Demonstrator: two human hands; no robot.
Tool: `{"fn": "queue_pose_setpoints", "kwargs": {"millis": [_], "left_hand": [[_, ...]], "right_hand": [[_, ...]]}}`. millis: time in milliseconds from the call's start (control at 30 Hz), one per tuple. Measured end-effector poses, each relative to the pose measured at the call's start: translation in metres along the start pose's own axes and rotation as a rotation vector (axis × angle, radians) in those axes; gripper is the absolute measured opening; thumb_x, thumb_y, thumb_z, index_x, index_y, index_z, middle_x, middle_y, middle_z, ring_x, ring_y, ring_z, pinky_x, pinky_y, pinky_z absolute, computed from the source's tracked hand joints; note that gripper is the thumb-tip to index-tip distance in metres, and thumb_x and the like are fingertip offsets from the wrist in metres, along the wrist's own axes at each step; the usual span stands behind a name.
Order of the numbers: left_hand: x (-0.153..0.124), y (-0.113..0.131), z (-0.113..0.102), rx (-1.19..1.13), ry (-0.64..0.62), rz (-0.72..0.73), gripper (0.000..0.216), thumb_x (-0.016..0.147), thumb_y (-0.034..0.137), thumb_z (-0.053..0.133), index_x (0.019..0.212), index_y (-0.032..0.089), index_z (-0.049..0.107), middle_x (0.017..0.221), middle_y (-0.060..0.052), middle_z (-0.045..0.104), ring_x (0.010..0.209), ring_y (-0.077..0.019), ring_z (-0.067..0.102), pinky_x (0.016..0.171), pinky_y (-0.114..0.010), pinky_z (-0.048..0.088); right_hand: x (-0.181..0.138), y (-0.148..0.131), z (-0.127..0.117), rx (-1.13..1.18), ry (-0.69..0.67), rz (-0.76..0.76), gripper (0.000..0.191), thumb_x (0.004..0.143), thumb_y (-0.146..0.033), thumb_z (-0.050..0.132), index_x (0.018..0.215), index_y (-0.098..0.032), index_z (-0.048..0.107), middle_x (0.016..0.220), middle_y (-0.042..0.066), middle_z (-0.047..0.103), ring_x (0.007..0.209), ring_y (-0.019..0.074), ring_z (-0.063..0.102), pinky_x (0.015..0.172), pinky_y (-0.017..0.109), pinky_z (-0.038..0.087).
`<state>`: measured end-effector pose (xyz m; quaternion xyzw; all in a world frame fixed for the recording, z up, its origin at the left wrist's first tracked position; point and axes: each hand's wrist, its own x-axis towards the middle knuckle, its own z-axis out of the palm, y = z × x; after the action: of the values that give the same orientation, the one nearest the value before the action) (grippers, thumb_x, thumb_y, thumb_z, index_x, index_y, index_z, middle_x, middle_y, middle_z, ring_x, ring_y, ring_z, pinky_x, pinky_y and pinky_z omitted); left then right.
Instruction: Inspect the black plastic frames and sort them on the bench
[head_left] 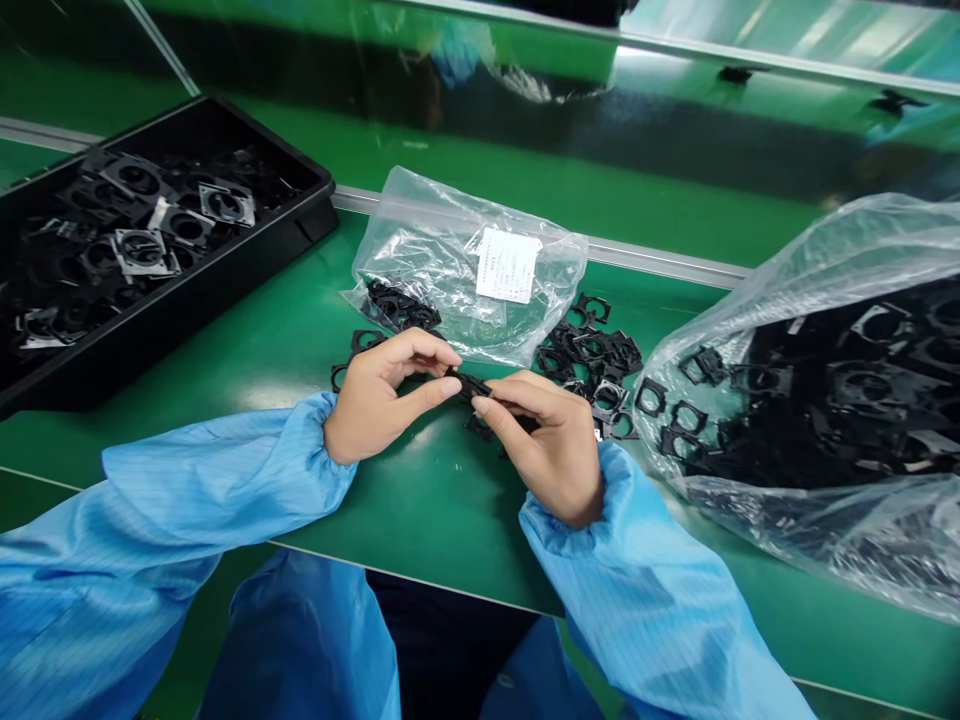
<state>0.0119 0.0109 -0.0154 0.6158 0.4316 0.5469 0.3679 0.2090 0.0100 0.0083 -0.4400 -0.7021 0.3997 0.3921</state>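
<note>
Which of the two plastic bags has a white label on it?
The smaller clear bag just beyond the hands carries the white label; the big bag at right shows none.

A green workbench [420,500] bears a black tray [225,270], two clear plastic bags [450,250] and loose black frames [592,350].

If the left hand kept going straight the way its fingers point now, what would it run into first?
The left hand points right, toward the right hand. It would first meet the small black part both hands pinch, then the right hand's fingertips. Beyond them lies the loose pile of black frames, though depth is unclear.
</note>
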Motion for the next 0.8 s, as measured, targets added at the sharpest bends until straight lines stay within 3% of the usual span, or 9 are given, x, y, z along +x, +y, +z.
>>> {"fn": "queue_pose_setpoints", "kwargs": {"millis": [433, 800], "left_hand": [[-0.0002, 0.0003, -0.0006, -0.018, -0.024, 0.063, 0.015, 0.087, 0.023, 0.082, 0.100, 0.018, 0.076, 0.093, -0.004, 0.073, 0.088, -0.0150, 0.069, 0.080, -0.024, 0.060], [0.0006, -0.0002, 0.0008, 0.009, -0.003, 0.075, 0.012, 0.087, 0.028, 0.081, 0.092, 0.018, 0.075, 0.084, -0.003, 0.068, 0.083, -0.0149, 0.067, 0.072, -0.024, 0.058]], "right_hand": [[-0.0003, 0.0008, -0.0001, -0.024, 0.038, -0.072, 0.010, 0.095, -0.020, 0.072, 0.091, -0.018, 0.080, 0.077, 0.003, 0.073, 0.070, 0.0159, 0.066, 0.067, 0.028, 0.052], [0.0000, 0.0014, 0.0003, -0.024, 0.026, -0.088, 0.009, 0.095, -0.019, 0.072, 0.089, -0.018, 0.080, 0.082, 0.005, 0.075, 0.075, 0.0167, 0.070, 0.071, 0.028, 0.055]]}}
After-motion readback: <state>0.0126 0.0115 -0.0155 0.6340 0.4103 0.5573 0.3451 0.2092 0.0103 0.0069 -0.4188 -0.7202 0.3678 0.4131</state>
